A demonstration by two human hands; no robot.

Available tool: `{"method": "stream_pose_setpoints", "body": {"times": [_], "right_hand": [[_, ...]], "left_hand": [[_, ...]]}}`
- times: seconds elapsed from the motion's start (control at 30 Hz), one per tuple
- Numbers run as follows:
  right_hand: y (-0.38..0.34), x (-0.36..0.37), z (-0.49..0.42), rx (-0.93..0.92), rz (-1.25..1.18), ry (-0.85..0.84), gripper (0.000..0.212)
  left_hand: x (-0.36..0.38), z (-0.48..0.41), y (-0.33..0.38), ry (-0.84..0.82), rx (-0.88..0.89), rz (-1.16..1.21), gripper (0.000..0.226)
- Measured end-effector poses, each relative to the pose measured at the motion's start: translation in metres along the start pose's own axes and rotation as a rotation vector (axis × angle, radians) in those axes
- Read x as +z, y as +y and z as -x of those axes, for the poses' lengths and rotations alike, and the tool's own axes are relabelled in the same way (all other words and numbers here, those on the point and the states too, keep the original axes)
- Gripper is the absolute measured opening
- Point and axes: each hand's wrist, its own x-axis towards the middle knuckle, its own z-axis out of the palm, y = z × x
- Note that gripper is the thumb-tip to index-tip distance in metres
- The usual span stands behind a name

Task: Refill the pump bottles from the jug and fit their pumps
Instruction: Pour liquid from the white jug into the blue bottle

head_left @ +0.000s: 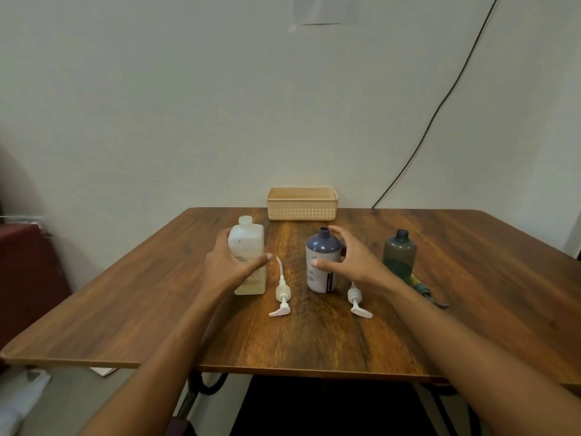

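My translucent jug [248, 259], blue-white bottle [323, 262] and green bottle [399, 251] are standing upright, uncapped; two white pumps [280, 297] [356, 302] are lying before them.

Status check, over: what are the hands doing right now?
Left hand open around jug. Right hand open around blue bottle, uncapped. Pumps lying loose on table. Nothing blocking.

pump [280, 294] between jug [248, 259], bottle [323, 262]
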Motion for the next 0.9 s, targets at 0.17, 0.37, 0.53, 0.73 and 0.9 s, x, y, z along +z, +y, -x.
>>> {"method": "stream_pose_setpoints", "body": {"times": [0.17, 0.37, 0.53, 0.73, 0.9], "right_hand": [[0.006, 0.003, 0.004, 0.0, -0.033, 0.02, 0.09], [0.01, 0.008, 0.005, 0.052, -0.095, 0.049, 0.074], [0.013, 0.01, 0.006, 0.049, -0.145, 0.098, 0.073], [0.008, 0.011, 0.009, 0.053, -0.173, 0.14, 0.079], [-0.016, -0.006, 0.008, -0.002, -0.28, 0.229, 0.08]], "left_hand": [[0.003, 0.007, -0.01, -0.032, -0.04, 0.004, 0.111], [0.006, 0.012, -0.013, 0.038, -0.038, 0.012, 0.106], [0.004, 0.015, -0.013, 0.078, -0.014, 0.036, 0.108], [0.002, 0.013, -0.003, 0.102, 0.005, 0.118, 0.114], [-0.003, 0.006, 0.02, 0.105, 0.121, 0.115, 0.102]]}}
